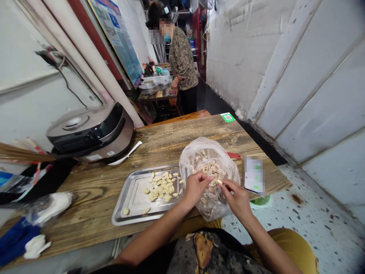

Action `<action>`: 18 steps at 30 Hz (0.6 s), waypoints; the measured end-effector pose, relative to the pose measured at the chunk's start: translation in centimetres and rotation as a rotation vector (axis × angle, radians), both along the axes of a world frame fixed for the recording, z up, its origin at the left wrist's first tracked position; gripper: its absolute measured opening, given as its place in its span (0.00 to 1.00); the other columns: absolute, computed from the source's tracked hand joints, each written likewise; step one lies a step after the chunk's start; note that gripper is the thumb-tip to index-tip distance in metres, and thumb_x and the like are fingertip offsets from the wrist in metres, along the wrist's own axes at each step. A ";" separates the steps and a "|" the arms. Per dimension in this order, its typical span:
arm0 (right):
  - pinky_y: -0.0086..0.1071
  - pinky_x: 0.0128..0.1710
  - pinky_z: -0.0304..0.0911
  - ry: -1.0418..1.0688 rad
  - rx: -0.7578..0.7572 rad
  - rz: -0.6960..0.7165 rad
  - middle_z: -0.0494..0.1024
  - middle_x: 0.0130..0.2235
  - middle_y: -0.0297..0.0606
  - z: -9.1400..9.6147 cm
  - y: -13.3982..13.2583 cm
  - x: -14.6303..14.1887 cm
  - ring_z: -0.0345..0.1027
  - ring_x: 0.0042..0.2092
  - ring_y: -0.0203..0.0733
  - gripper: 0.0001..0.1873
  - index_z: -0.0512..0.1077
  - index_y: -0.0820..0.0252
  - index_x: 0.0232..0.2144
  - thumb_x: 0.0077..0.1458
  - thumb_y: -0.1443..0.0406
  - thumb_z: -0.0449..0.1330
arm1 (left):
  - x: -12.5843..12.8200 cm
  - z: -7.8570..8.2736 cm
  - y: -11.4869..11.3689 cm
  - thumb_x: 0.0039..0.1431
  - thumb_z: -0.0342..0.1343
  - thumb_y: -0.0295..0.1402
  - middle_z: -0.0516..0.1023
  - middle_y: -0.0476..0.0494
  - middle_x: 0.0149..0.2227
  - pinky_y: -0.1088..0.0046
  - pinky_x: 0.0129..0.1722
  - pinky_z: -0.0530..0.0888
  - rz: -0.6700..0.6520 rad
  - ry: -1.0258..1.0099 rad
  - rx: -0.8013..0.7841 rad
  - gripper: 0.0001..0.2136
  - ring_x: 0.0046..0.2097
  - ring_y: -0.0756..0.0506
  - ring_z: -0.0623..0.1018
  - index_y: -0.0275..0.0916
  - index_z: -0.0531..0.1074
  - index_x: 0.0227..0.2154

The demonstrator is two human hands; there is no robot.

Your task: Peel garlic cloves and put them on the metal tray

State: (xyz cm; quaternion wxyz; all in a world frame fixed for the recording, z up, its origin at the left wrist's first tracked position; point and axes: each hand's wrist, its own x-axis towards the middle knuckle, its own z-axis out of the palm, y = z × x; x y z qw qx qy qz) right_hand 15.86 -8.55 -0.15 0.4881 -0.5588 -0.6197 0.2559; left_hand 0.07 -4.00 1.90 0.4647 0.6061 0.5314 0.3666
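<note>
My left hand [195, 187] and my right hand [237, 198] meet over a clear plastic bag [209, 160] of garlic and papery skins at the table's near edge. Both hands pinch one small pale garlic clove [219, 182] between their fingertips. To the left lies a flat metal tray [134, 198] with several peeled cloves [162, 187] heaped near its right side and two stray ones near its front.
A phone [253, 175] lies right of the bag, a red-handled tool [234, 155] behind it. A rice cooker [91, 131] and white paddle [127, 154] stand at the back left, sticks and cloths at far left. Another person [182, 61] works at a far table.
</note>
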 end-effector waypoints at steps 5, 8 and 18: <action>0.30 0.25 0.62 0.404 -0.368 0.060 0.74 0.21 0.36 0.2 0.4 0.0 0.65 0.23 0.38 0.22 0.73 0.64 0.35 0.51 0.50 0.56 | -0.5 -0.3 0.2 0.54 0.53 0.30 0.70 0.40 0.52 0.64 0.50 0.67 -0.222 0.193 0.400 0.19 0.49 0.43 0.71 0.41 0.67 0.50; 0.29 0.24 0.60 0.437 -0.409 0.063 0.72 0.20 0.35 0.4 0.3 -0.1 0.63 0.22 0.37 0.22 0.73 0.64 0.32 0.49 0.50 0.58 | -0.4 -0.2 0.2 0.55 0.54 0.32 0.74 0.40 0.46 0.64 0.49 0.67 -0.112 0.199 0.473 0.09 0.49 0.43 0.71 0.39 0.75 0.38; 0.28 0.25 0.62 0.349 -0.415 0.314 0.72 0.20 0.32 0.7 -0.3 -1.7 0.65 0.23 0.36 0.19 0.72 0.61 0.31 0.54 0.52 0.53 | -1.4 0.7 -1.8 0.54 0.54 0.34 0.77 0.46 0.28 0.75 0.33 0.71 -0.236 -0.100 0.032 0.09 0.30 0.48 0.75 0.36 0.75 0.35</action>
